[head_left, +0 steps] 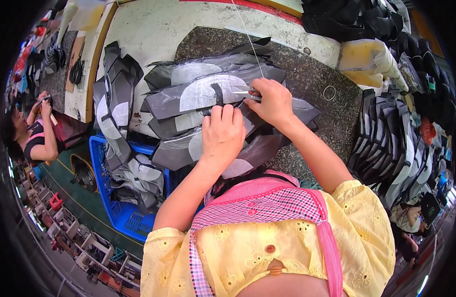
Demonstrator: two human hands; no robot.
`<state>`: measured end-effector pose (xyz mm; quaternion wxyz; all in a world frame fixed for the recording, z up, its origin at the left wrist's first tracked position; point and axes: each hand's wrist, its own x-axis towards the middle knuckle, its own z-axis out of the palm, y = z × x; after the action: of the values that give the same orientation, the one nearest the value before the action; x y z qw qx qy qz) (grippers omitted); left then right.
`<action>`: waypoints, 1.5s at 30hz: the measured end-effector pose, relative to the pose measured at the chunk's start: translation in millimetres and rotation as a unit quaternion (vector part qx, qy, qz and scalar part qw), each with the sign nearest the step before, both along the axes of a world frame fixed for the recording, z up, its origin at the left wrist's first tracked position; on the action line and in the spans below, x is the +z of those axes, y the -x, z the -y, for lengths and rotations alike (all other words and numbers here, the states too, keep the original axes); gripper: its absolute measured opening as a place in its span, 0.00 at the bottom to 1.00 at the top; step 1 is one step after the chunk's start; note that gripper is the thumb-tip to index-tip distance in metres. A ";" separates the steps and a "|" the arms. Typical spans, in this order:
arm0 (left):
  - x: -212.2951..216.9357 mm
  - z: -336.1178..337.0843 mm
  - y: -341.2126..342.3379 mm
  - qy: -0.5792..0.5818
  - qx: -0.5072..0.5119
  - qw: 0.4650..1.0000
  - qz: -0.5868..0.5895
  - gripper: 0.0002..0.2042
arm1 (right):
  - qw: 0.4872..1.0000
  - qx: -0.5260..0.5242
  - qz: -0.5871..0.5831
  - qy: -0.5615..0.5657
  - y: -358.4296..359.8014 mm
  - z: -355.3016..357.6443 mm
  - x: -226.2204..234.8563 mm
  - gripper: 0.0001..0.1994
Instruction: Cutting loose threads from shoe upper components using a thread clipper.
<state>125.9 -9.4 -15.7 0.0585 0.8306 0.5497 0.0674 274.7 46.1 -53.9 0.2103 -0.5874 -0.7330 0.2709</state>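
Dark grey flat cut pieces with pale grey-white patches lie overlapping on the speckled worktop. On the patch of one cut piece (203, 96) is a short black strap (217, 92). My left hand (221, 129) is at the lower end of that strap, fingers bent down and pressed together; what lies under the fingertips is hidden. My right hand (274, 101) is closed around small silver snips (243, 92). Their blades point left, just right of the strap. A thin white thread (247, 32) runs from the top down to my right hand.
A blue plastic basket (95, 163) with more pieces stands at the lower left. Another pile (116, 104) lies left on the worktop (332, 123). Rows of pieces (386, 141) hang over the right edge. A seated person (37, 128) works at far left.
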 end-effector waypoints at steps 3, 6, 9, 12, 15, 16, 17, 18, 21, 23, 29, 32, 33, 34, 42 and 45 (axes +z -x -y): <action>-0.5 1.1 -0.6 0.032 0.018 0.999 -0.015 0.15 | 0.997 -0.020 -0.007 -0.076 -0.3 -1.1 4.8 0.15; -0.2 2.7 -2.0 0.027 0.022 0.999 0.001 0.15 | 0.999 -0.011 0.032 0.017 -5.7 -10.3 10.9 0.15; 2.8 6.2 -1.8 0.011 0.027 0.999 0.021 0.16 | 0.994 0.023 0.056 0.094 -10.3 -23.2 15.9 0.15; 4.1 8.1 -2.0 -0.009 0.028 0.999 0.023 0.17 | 0.985 0.061 0.091 0.130 -17.1 -26.5 19.3 0.15; 8.2 6.8 -1.5 -0.015 0.024 0.999 0.037 0.17 | 0.988 0.056 0.048 0.134 -22.1 -23.8 22.7 0.13; 11.5 5.3 -1.3 -0.007 0.021 0.998 0.057 0.17 | 0.986 0.061 0.028 0.155 -25.3 -23.0 29.1 0.13; 17.0 2.5 -0.9 -0.009 0.020 0.998 0.057 0.17 | 0.982 0.065 0.008 0.176 -27.8 -22.9 36.2 0.13; 25.0 -1.6 -1.5 -0.010 0.033 0.995 0.099 0.16 | 0.983 0.064 0.008 0.174 -32.9 -21.7 43.4 0.13; 37.5 -15.3 -1.6 -0.026 0.033 0.975 0.218 0.12 | 0.955 0.141 -0.155 0.209 -40.5 -8.1 72.1 0.13; 41.0 -18.3 0.8 0.252 0.044 0.916 0.309 0.09 | 0.972 0.084 -0.199 0.098 -39.3 -0.6 71.1 0.12; 34.7 -14.9 -4.5 0.224 0.109 0.898 0.361 0.08 | 0.980 -0.035 -0.198 -0.005 -64.5 17.6 62.7 0.16; 30.3 -9.5 -7.6 0.181 0.091 0.922 0.330 0.08 | 0.990 0.000 -0.115 0.080 -78.2 14.4 64.4 0.17; 29.1 -8.0 -8.5 0.183 0.091 0.922 0.330 0.08 | 0.989 0.029 -0.110 0.096 -79.4 12.8 63.7 0.16; 27.9 -6.4 -9.2 0.168 0.085 0.928 0.322 0.08 | 0.987 0.029 -0.100 0.122 -78.6 11.1 65.8 0.14; 28.8 -5.5 -11.0 0.128 0.066 0.936 0.322 0.07 | 0.946 0.056 -0.212 0.239 -72.3 -7.6 52.6 0.07; 40.3 -2.4 -4.1 0.149 0.092 0.926 0.334 0.07 | 0.934 -0.042 -0.304 0.184 -78.6 -16.8 45.5 0.06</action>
<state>130.0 -7.0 24.6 0.3557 0.6872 0.5761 0.2634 353.3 62.9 -8.4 0.3228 -0.5356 -0.5457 0.5579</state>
